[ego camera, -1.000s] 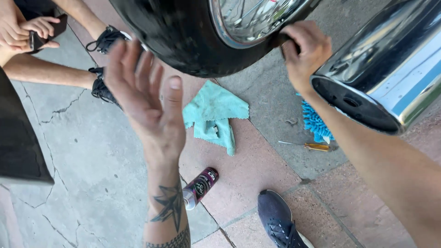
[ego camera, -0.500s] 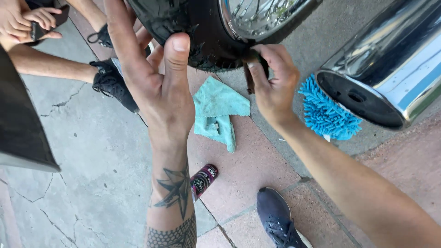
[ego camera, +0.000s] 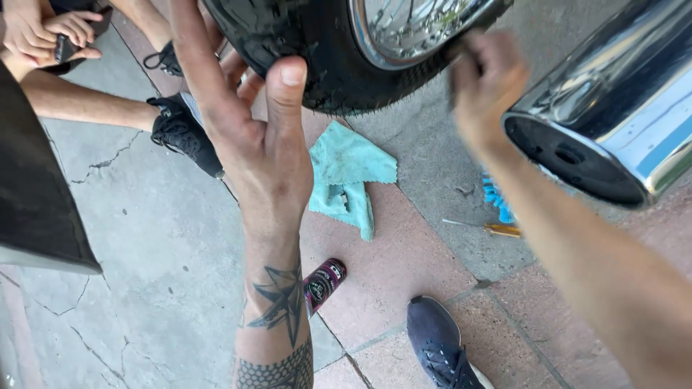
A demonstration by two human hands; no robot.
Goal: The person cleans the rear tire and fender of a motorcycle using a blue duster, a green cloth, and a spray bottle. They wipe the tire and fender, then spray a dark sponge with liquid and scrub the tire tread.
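A black motorcycle tyre [ego camera: 331,57] with a chrome spoked rim [ego camera: 411,25] fills the top of the head view. My left hand [ego camera: 252,137] lies flat against the tyre, fingers spread up its side and thumb pressed on the tread. My right hand [ego camera: 486,94] is blurred at the tyre's right edge by the rim, its fingers closed on a small dark tool [ego camera: 453,72] that I cannot make out. My tattooed left forearm runs up from the bottom edge.
A chrome exhaust pipe [ego camera: 613,94] juts in at the right. On the paving lie a teal cloth [ego camera: 346,173], a dark spray can [ego camera: 323,282], a blue fluffy brush [ego camera: 496,198] and a thin yellow-handled tool [ego camera: 497,229]. My shoe [ego camera: 440,346] is at the bottom. Another person's hands [ego camera: 50,36] and black shoe [ego camera: 180,130] are top left.
My left hand rose from mid-air and settled onto the tyre. My right hand stayed at the tyre's right edge, shifting along it. The view moved closer.
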